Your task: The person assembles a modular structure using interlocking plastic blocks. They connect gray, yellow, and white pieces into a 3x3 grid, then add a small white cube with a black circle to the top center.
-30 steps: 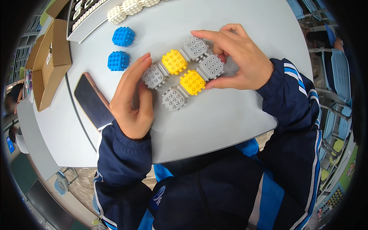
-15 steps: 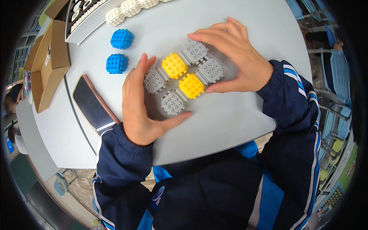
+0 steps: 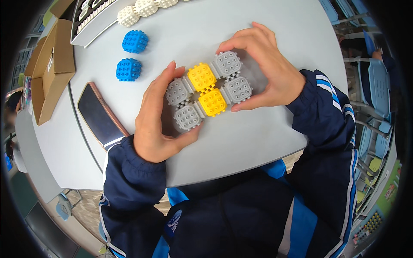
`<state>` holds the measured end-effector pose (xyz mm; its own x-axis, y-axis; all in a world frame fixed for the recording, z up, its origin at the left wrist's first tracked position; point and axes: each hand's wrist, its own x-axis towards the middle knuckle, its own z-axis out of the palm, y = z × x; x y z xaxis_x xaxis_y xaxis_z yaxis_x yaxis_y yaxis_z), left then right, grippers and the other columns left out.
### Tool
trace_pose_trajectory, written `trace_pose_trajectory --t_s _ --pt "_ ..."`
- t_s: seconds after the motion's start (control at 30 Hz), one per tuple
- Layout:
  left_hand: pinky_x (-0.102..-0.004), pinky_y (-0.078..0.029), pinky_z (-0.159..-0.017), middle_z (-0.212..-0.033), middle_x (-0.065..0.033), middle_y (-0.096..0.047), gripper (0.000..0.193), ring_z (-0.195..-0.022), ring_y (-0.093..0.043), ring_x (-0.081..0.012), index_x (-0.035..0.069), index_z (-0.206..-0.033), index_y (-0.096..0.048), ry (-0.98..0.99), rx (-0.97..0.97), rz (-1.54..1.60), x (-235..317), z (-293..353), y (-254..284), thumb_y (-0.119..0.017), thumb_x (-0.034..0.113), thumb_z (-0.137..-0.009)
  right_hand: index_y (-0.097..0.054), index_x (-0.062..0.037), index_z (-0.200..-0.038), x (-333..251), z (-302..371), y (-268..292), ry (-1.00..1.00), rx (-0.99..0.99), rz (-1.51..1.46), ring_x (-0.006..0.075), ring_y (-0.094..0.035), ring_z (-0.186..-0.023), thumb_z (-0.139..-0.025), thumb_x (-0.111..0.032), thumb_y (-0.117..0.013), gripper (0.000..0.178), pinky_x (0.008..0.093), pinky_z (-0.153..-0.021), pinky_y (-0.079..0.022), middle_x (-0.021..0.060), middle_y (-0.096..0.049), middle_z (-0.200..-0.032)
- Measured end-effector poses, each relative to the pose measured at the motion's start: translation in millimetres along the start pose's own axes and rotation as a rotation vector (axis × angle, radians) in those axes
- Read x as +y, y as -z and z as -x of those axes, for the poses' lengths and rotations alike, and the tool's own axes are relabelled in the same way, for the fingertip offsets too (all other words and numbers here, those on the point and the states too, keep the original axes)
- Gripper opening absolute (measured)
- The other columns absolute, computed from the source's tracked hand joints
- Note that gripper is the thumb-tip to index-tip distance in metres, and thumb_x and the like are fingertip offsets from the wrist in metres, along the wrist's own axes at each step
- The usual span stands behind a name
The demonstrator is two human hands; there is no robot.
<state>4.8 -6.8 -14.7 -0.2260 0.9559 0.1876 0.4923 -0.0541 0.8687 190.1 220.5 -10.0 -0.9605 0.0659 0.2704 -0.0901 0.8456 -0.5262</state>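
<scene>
Two parallel rows of studded cube blocks lie side by side on the table in front of me, with grey connectors between blocks. A yellow block (image 3: 201,77) is in the middle of the far row, and another yellow block (image 3: 213,102) is in the near row. Grey blocks sit at the ends. My left hand (image 3: 151,118) curves around the left end, thumb by the near grey block (image 3: 187,118) and fingers by the far grey block (image 3: 176,92). Around the right end, my right hand (image 3: 269,71) has fingertips on one grey block (image 3: 229,64) and thumb at another grey block (image 3: 239,90).
Two blue studded blocks (image 3: 135,41) stand left of the assembly. A phone (image 3: 102,115) lies near my left sleeve. Farther off are an open cardboard box (image 3: 55,71), a tray of parts (image 3: 92,23) and a row of white blocks (image 3: 145,7). The table's curved edge (image 3: 236,170) runs before my body.
The two rows have come closer together and lined up more evenly. My left thumb has moved in against the near grey block, and the right hand has shifted slightly.
</scene>
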Motion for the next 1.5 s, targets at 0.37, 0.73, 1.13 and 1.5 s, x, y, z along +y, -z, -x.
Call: trace_pose_trajectory --t_s 0.37,0.73,1.13,1.5 --pt "-0.0367 -0.047 -0.105 -0.130 -0.0187 -0.059 0.094 -0.121 -0.061 -0.0314 0.001 -0.148 -0.046 0.026 0.014 -0.003 4 -1 2 -0.080 -0.002 -0.060 -0.055 -0.0124 -0.135 -6 -3 -1 0.027 -0.007 -0.065 0.0314 -0.047 -0.123 -0.063 -0.033 -0.092 0.083 0.0552 -0.116 -0.020 0.0060 -0.060 -0.126" --pt "-0.0334 -0.043 -0.107 -0.131 -0.0164 -0.059 0.089 -0.121 -0.059 -0.0241 -0.003 -0.146 -0.048 -0.056 -0.015 -0.089 1 -2 6 -0.081 0.000 -0.064 -0.056 -0.0123 -0.136 -3 -7 -3 0.076 0.003 -0.051 0.0297 -0.049 -0.113 -0.060 -0.029 -0.093 0.086 0.0422 -0.104 -0.032 0.0059 -0.062 -0.124" --pt "-0.0473 -0.037 -0.114 -0.139 -0.0269 -0.056 0.073 -0.129 -0.056 -0.0366 -0.003 -0.129 -0.059 -0.294 0.041 -0.245 0 -2 23 -0.088 0.019 -0.067 -0.068 -0.0022 -0.128 -12 -11 13 0.018 -0.031 -0.138 0.0336 -0.039 -0.140 -0.067 -0.043 -0.090 0.076 0.0470 -0.114 -0.032 0.0214 -0.042 -0.153" --pt "-0.0454 -0.043 -0.109 -0.137 -0.0211 -0.062 0.044 -0.126 -0.060 -0.0338 0.001 -0.113 -0.075 -0.171 0.158 -0.321 -1 1 17 -0.084 0.015 -0.072 -0.077 -0.0047 -0.113 -4 -4 10 -0.011 0.025 -0.117 0.0322 -0.050 -0.128 -0.071 -0.015 -0.081 0.043 0.0444 -0.111 -0.035 0.0198 -0.057 -0.138"
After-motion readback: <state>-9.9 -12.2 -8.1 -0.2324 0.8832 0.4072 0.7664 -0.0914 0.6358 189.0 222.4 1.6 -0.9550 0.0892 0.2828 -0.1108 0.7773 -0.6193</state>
